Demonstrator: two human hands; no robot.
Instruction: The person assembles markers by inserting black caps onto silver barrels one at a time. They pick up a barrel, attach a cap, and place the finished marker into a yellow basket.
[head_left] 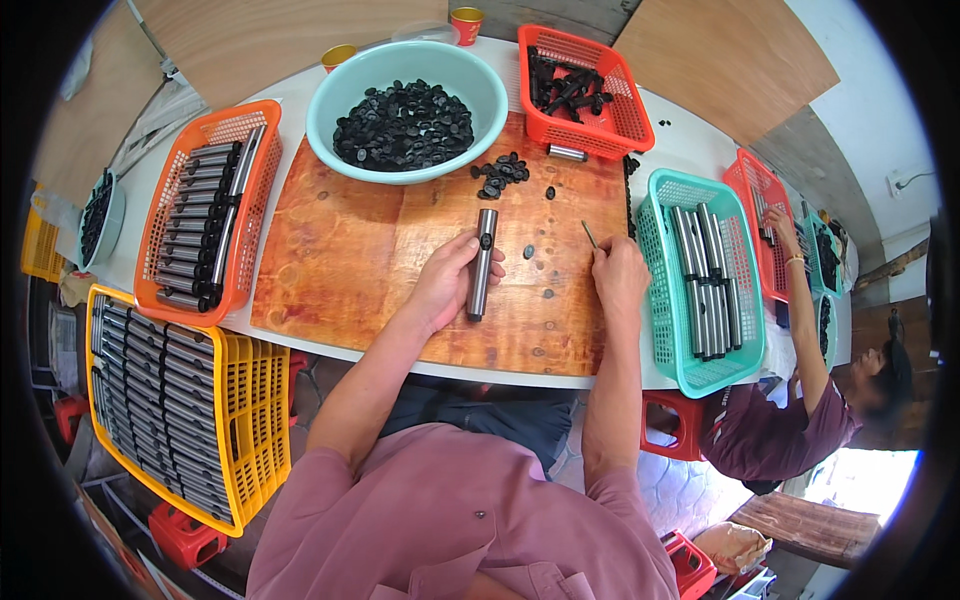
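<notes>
My left hand is closed around a silver metal tube, held upright over the wooden board. A black oval piece sits on the tube's side near its upper part, and its lower end is dark. In my right hand, closed in a pinch near the board's right edge, is a thin stick-like tool pointing up and left. Beyond the tube lies a small pile of black oval pieces. A few single black ovals lie between my hands.
A pale green basin holds many black ovals. Metal tubes fill an orange basket at left, a yellow crate below it, and a green basket at right. A red basket holds black parts. A co-worker reaches into another basket.
</notes>
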